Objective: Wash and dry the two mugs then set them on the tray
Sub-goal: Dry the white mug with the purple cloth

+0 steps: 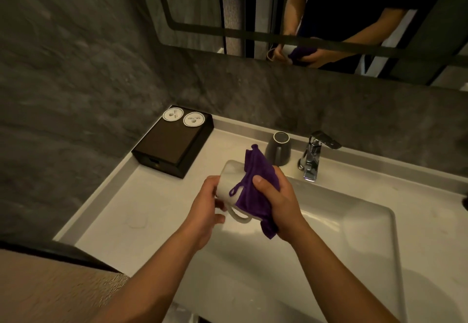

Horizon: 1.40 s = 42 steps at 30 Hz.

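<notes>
The left hand grips the white ceramic mug by its base end over the pale sink basin, so drips fall in. The right hand has its fingers clenched on a purple microfibre cloth wrapped against the mug to dry it. The dark grey mug stands upside down on the worktop beside the chrome tap, probably draining. The black tray box waits near.

- One head-worn wide-angle view looks steeply down and forward, close over the sink.
- The mirror fills the frame's upper right.
</notes>
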Tool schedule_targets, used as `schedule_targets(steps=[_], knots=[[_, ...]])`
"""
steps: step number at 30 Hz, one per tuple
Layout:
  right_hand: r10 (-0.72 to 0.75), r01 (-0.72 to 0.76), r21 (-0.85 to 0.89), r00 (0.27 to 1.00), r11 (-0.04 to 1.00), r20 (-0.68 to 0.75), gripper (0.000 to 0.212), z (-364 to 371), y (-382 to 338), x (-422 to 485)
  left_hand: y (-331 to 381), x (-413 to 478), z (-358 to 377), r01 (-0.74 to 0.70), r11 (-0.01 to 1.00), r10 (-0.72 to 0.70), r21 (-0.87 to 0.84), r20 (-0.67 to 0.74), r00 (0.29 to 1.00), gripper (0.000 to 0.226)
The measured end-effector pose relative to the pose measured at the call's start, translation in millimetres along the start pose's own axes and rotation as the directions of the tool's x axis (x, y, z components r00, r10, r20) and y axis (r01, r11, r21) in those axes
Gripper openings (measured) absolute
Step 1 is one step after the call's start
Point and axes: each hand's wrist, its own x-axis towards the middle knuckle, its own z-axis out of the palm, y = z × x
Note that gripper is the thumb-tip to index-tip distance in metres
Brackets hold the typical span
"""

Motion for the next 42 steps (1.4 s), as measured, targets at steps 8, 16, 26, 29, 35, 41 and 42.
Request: schedule_targets(steps=[8, 16, 26, 29, 35, 41, 42], knots=[[-0.126, 0.169, -0.321, 0.981, 0.932, 0.148, 0.034, 19, -3, 10, 24, 13, -23, 0.249, 0.966, -0.259, 0.072, 0.277, 0.925, 0.058], [-0.274, 0.226, -0.404, 0.959, 0.886, -0.065, 0.014, 55, -4, 20, 6, 22, -54, 0.354, 0.920, -0.257, -0.168, 0.423, 0.869, 0.047], [-0.241, 0.279, 0.021, 0.865, 0.960, -0.440, 0.018, 74, -44, 37, -10, 39, -73, 0.447, 0.753, -0.273, -0.482, 0.388, 0.880, 0.048], [-0.190, 0.312, 0.220, 0.876, 0.924, -0.443, 0.025, 83, -53, 44, -10, 43, -72, 0.434, 0.780, -0.268, -0.451, 0.387, 0.882, 0.045], [-0.256, 0.193, -0.179, 0.851, 0.965, -0.458, 0.049, 101, -41, 35, -14, 51, -71, 0.448, 0.733, -0.233, -0.511, 0.431, 0.872, 0.044], [-0.211, 0.100, -0.366, 0.937, 0.925, -0.279, 0.058, 96, -29, 22, -18, 69, -80, 0.398, 0.743, -0.166, -0.538, 0.428, 0.888, 0.048], [-0.182, 0.082, -0.369, 0.952, 0.926, -0.245, 0.048, 95, -30, 21, -18, 71, -81, 0.380, 0.762, -0.152, -0.525, 0.425, 0.892, 0.060]])
